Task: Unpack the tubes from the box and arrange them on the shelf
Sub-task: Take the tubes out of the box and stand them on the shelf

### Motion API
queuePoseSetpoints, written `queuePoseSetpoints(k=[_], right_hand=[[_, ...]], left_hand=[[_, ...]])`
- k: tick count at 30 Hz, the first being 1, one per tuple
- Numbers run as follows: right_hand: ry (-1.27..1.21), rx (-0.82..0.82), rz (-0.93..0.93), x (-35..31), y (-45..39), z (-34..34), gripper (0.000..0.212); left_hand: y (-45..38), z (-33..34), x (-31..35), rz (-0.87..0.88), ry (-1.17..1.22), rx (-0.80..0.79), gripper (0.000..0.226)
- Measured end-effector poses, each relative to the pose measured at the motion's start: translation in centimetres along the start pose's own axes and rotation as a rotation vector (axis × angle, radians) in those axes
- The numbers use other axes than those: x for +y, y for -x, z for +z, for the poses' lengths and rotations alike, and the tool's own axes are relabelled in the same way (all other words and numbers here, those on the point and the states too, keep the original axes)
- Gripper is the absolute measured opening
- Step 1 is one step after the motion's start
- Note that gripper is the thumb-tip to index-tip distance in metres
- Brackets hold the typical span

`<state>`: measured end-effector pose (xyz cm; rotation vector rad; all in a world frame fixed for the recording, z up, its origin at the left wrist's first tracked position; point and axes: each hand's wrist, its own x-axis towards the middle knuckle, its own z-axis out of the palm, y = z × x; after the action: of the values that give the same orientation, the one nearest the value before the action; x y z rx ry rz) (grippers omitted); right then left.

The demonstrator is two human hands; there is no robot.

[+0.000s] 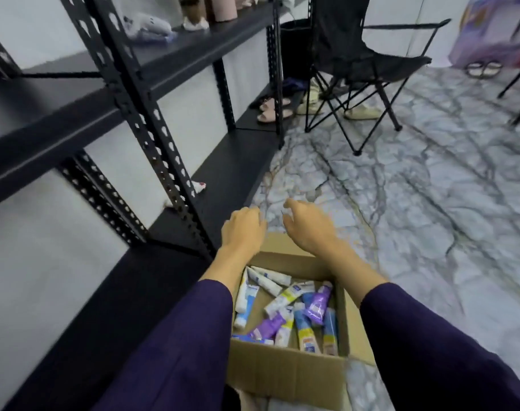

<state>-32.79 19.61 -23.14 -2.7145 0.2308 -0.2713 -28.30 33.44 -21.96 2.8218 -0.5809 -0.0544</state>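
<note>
Plastic tubes [285, 310], white, blue, yellow and purple, lie jumbled in the open brown cardboard box [285, 372] on the marble-patterned floor [416, 203].
My left hand [244, 225] and right hand [307, 222] hover beyond the box's far edge, fingers loosely curled, holding nothing, beside the black metal shelf [232, 170].

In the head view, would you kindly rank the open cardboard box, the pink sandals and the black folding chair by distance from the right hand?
1. Open cardboard box: directly below the right hand.
2. Black folding chair: well beyond, on the floor ahead.
3. Pink sandals: on the far low shelf, roughly as distant; too close to call.
</note>
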Motion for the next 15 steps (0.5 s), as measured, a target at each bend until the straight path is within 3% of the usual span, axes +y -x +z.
queuePoseSetpoints(k=[5,8,15], right_hand=[[-0.008,-0.236,0.144,4.8,1.1,9.6,0.033],[0.033,-0.354,0.165,6.6,2.0,15.1,0.021],[-0.049,-0.503,0.230,8.7,1.4,25.4,0.032]], left_hand=[[-1.0,10.4,-2.8,-0.069,0.020,-0.211,0.032],[-0.9,15.3,-5.5,-0.134,0.038,-0.305,0.028],[-1.0,23.7,-11.3,-0.290,0.105,-0.396,0.038]])
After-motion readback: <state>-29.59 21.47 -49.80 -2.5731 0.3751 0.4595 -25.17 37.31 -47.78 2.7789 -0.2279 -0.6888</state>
